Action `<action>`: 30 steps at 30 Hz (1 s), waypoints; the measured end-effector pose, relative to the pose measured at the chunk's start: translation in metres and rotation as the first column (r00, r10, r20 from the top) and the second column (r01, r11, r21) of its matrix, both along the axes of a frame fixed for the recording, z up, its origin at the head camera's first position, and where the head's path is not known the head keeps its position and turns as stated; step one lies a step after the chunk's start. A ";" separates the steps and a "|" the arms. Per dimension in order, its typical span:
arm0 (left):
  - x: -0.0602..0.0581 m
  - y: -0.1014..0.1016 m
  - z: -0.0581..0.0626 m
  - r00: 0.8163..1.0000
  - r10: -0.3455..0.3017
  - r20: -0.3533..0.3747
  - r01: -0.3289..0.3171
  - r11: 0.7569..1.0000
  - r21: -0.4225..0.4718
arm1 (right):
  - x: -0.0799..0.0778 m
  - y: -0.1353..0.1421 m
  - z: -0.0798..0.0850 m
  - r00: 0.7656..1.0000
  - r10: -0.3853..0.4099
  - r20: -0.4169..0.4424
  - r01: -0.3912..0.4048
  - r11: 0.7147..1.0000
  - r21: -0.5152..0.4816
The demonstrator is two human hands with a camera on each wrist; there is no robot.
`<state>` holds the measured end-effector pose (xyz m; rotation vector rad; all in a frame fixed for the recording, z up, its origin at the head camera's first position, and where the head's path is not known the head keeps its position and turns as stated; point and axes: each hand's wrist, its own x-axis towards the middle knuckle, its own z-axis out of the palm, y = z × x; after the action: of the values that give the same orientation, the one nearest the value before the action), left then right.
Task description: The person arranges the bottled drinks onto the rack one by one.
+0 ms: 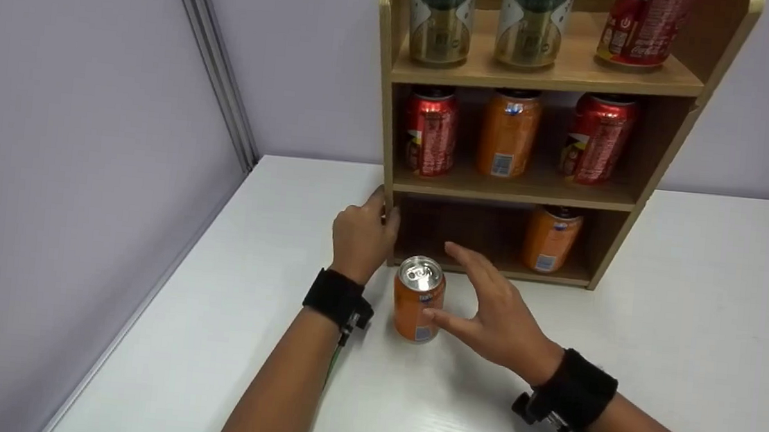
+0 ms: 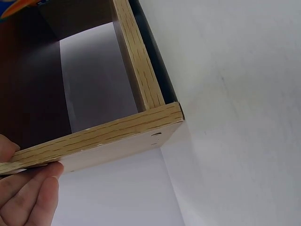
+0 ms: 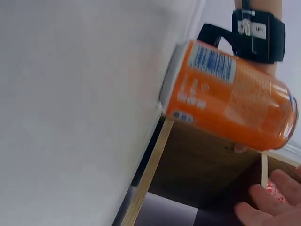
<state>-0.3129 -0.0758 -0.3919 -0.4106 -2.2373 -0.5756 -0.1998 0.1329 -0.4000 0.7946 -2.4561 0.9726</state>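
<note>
An orange soda can [image 1: 410, 309] stands upright on the white table, just before the left end of the shelf's bottom compartment. My right hand [image 1: 497, 316] is beside it on the right, fingers spread and thumb overlapping the can in the head view. In the right wrist view a gap shows between those fingers [image 3: 277, 200] and the can [image 3: 225, 94]. With my left hand [image 1: 362, 235] I grip the left side panel of the wooden shelf [image 1: 511, 198] near its bottom; thumb and fingers [image 2: 44, 188] pinch the panel edge from both sides.
On the top shelf stand two green-and-gold cans [image 1: 443, 19] and a red can [image 1: 644, 30]. The middle level bears red cans [image 1: 431, 133] either side of an orange one [image 1: 510, 133]. Another orange can [image 1: 552, 239] is at the bottom right. A wall [image 1: 87, 113] borders the table's left.
</note>
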 end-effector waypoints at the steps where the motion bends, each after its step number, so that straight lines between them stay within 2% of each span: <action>1: 0.000 0.000 0.000 1.000 0.002 -0.004 -0.002 1.000 0.001 | 0.000 -0.002 0.000 1.000 0.000 0.028 0.000 1.000 -0.006; 6: -0.001 -0.001 0.000 1.000 0.008 -0.022 -0.008 1.000 0.004 | 0.001 -0.009 0.000 0.988 -0.016 0.156 0.018 1.000 -0.011; 10: -0.002 -0.001 -0.001 1.000 0.017 -0.019 -0.017 1.000 0.010 | 0.001 -0.016 0.000 0.958 -0.053 0.281 0.048 0.999 0.023; 13: -0.001 0.000 -0.001 1.000 0.022 -0.018 -0.022 1.000 0.014 | 0.000 -0.020 -0.001 0.938 -0.070 0.339 0.053 0.997 0.059; 19: -0.001 0.003 -0.003 0.999 0.014 -0.037 -0.014 1.000 0.006 | -0.003 -0.022 -0.003 0.947 -0.081 0.312 0.059 0.995 0.079; 30: -0.003 0.001 -0.004 0.998 0.013 -0.057 -0.014 1.000 -0.007 | -0.005 -0.020 -0.005 0.944 0.004 0.330 0.007 1.000 -0.030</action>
<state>-0.3160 -0.0749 -0.3958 -0.4102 -2.1863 -0.5426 -0.2052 0.1131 -0.4051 0.6632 -2.7120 1.2268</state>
